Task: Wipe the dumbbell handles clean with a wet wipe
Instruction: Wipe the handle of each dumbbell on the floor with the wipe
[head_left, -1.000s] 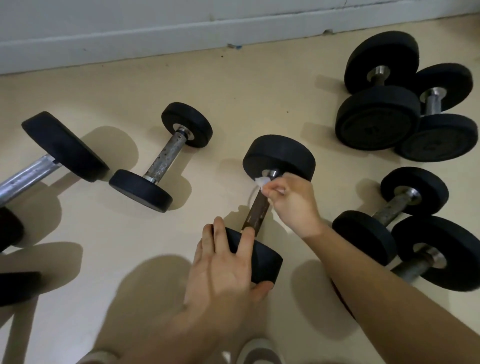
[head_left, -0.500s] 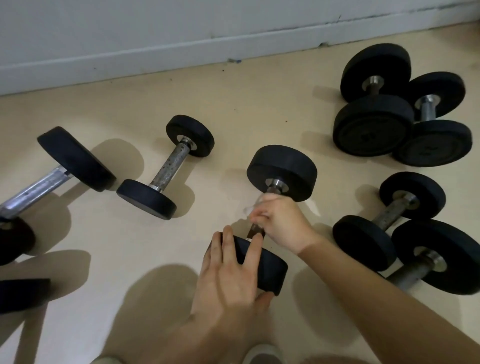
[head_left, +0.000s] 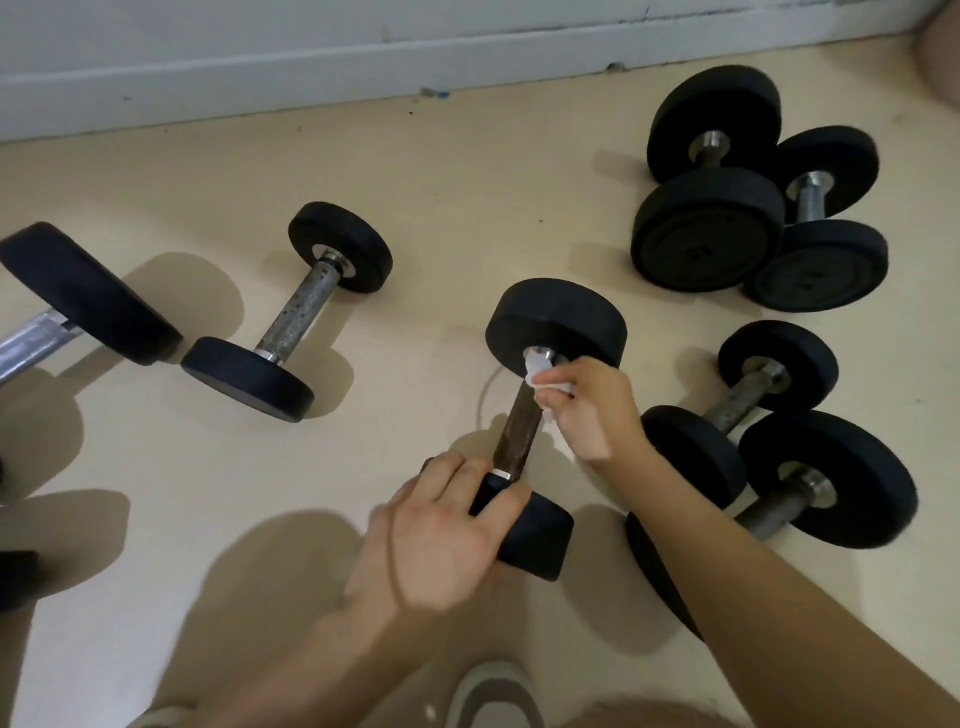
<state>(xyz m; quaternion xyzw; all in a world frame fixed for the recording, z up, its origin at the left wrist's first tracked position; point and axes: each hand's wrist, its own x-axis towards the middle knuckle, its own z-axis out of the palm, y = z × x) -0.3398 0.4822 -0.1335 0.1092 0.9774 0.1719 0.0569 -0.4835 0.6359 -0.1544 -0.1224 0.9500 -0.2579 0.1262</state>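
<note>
Dumbbell handle (head_left: 517, 436), a dark, rust-mottled steel bar between two black rubber heads, is being worked at its far end. The right hand (head_left: 587, 410) is pinching a small crumpled white wet wipe (head_left: 535, 370) in curled fingertips and pressing it against the bar, just beside the shiny collar of the far head (head_left: 558, 322). The left hand (head_left: 441, 540) is resting on the near head (head_left: 537, 543), its fingers lying nearly straight over the top edge and gripping nothing (the hand is slightly blurred, so the thumb is hard to read). It seems to be steadying the weight. The dumbbell is lying on the pale cream floor (head_left: 415, 182), roughly central and pointing away from the person.

By my judgement it is looking heavy and wholly rigid, and its round heads will be wanting to roll. Bracing one head is therefore the sensible hold while the other hand is rubbing along the bar. The wipe is looking limp and thin, so the rough rust may be snagging it.

A smaller dumbbell with a speckled grey handle (head_left: 301, 312) is lying to the left, with a long chrome bar (head_left: 31, 343) beyond it. To the right a nearer pair of black dumbbells (head_left: 740, 397) is sitting close by, and a larger pair (head_left: 709, 231) is further back. A grey-white skirting board (head_left: 311, 57) is running along the back.
</note>
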